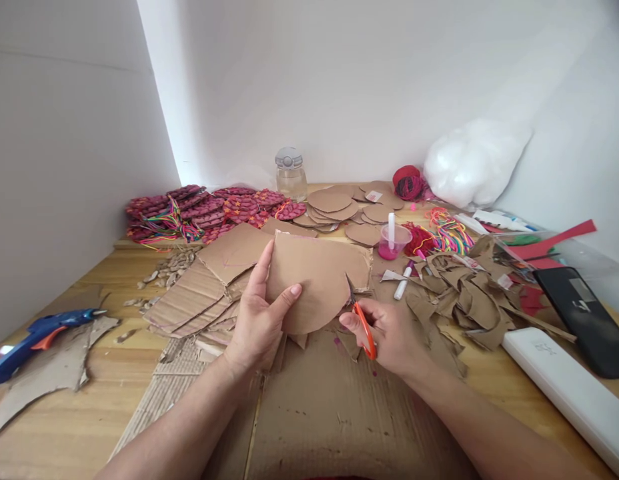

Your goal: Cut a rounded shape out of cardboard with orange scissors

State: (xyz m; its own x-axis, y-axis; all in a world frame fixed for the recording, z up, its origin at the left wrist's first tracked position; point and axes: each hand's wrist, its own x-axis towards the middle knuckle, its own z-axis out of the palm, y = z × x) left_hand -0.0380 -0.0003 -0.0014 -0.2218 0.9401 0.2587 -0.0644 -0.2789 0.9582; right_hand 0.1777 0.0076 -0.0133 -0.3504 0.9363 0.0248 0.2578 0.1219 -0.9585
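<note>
My left hand (262, 310) grips a piece of brown cardboard (314, 273) by its left side, thumb on the near face. The cardboard's lower edge is cut to a curve, while its top edge is fairly straight. In my right hand (389, 330) are orange-handled scissors (363, 327), closed around the handles. Their blades point up and lie at the cardboard's right part, by the end of the curved cut. How far apart the blades are is hard to make out. Behind my left hand lies a stack of cardboard sheets (189, 300).
Cardboard discs (334, 200) lie at the back near a lidded jar (291, 177). Cardboard scraps (469, 293), a pink cup (393, 241), a white box (564, 393) and a black phone (584, 320) are at right. A blue glue gun (44, 337) lies at left.
</note>
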